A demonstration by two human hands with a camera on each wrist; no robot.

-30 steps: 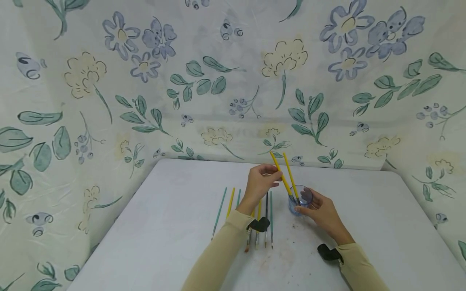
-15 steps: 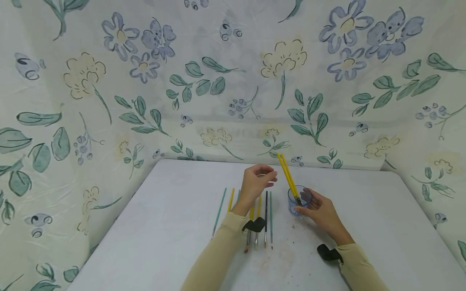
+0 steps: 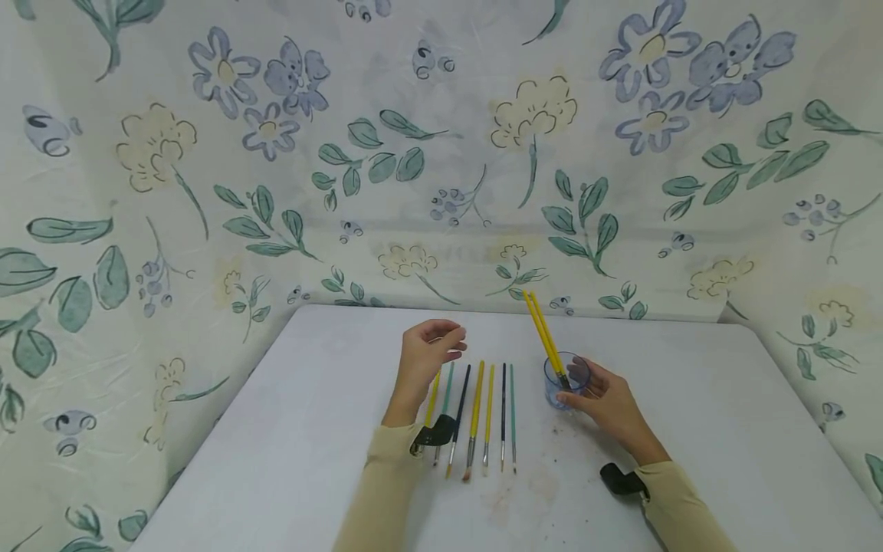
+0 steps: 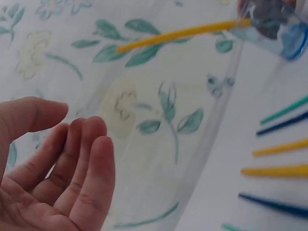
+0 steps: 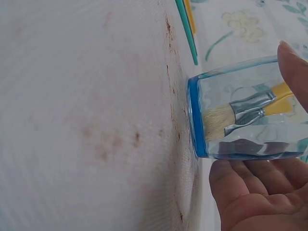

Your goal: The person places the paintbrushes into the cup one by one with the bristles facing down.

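Note:
A clear blue-tinted glass [image 3: 567,376] stands on the table, and my right hand [image 3: 610,402] grips it round its right side. Two yellow paintbrushes [image 3: 545,333] lean in it, handles up and to the left. In the right wrist view their pale bristles [image 5: 219,122] point down to the base of the glass [image 5: 240,113]. My left hand [image 3: 426,364] is held above the left end of a row of paintbrushes [image 3: 476,418], fingers loosely bent with nothing between them. The left wrist view shows the bare palm and fingers [image 4: 94,178]. The left forearm hides part of the row.
The loose brushes have yellow, teal and dark blue handles and lie side by side, bristles towards me. Small brownish stains [image 3: 545,483] mark the white table [image 3: 276,460]. Behind the table hangs a floral cloth [image 3: 414,184]. Each wrist wears a black camera strap [image 3: 621,479].
The second yellow paintbrush was released from my left hand and now rests against the other in the glass. My left hand has moved left, over the row. The right hand stays on the glass.

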